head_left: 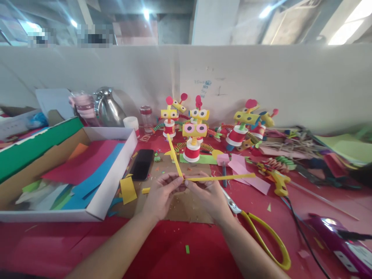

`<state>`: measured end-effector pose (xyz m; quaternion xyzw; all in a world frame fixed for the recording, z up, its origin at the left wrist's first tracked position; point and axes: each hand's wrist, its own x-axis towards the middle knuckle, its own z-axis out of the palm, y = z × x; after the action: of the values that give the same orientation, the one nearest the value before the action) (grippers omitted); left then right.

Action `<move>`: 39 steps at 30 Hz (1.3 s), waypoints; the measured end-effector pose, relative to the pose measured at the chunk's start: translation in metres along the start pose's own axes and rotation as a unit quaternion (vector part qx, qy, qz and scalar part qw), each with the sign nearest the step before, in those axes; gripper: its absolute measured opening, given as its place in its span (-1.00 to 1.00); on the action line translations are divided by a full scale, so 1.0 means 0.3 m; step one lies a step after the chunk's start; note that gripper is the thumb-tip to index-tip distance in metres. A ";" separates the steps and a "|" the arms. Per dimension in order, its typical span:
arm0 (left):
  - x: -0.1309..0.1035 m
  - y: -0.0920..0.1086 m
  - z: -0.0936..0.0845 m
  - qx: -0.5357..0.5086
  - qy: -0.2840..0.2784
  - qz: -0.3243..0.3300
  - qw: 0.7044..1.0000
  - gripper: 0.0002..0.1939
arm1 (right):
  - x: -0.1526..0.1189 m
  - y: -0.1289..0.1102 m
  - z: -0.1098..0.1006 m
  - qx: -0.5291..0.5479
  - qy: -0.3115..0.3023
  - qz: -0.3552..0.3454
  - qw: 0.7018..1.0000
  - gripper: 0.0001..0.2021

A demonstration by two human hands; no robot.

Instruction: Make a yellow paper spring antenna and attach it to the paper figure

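Two narrow yellow paper strips (pixel 223 178) meet at an angle between my fingertips, over a brown cardboard sheet (pixel 186 211). My left hand (pixel 164 192) pinches the joined ends, where one strip slants up and away. From the same corner the other strip runs out to the right, and my right hand (pixel 206 193) pinches it there. Just beyond my hands stands a paper-cup robot figure (pixel 192 149) with a pink face piece and springy folded arms. Scissors (pixel 255 228) with yellow handles lie beside my right forearm, their blades partly hidden.
At left is a white box (pixel 112 193) of coloured paper, with a phone (pixel 142 164) beside it. Several more robot figures (pixel 238 133) stand along the wall. A yellow glue gun (pixel 279 184), its cord and a purple power strip (pixel 337 240) lie at right.
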<state>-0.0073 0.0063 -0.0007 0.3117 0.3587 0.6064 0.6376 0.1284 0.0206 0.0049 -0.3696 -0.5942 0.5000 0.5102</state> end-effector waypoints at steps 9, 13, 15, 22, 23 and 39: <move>0.002 0.009 -0.005 -0.021 -0.027 -0.039 0.999 -0.86 | 0.007 0.002 -0.031 -0.058 -0.009 0.026 0.998 -0.81; 0.007 0.016 -0.009 0.026 -0.050 -0.032 0.998 -0.88 | 0.012 -0.014 -0.038 -0.074 -0.020 0.010 0.997 -0.82; 0.007 0.016 -0.008 0.040 -0.056 -0.021 0.997 -0.89 | 0.012 -0.019 -0.041 -0.071 -0.023 0.007 0.997 -0.82; 0.003 0.023 -0.012 0.078 -0.087 -0.004 0.993 -0.82 | 0.008 -0.064 -0.052 -0.166 -0.053 -0.054 0.983 -0.82; 0.003 0.022 -0.013 0.079 -0.087 -0.005 0.993 -0.81 | 0.009 -0.067 -0.053 -0.176 -0.051 -0.062 0.981 -0.82; -0.005 -0.020 0.003 -0.028 -0.024 0.027 0.999 -0.91 | 0.001 0.003 -0.020 -0.126 0.030 -0.069 0.989 -0.90</move>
<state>-0.0033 0.0044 -0.0049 0.3178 0.3178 0.6259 0.6374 0.1341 0.0223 0.0040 -0.4041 -0.6612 0.3734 0.5100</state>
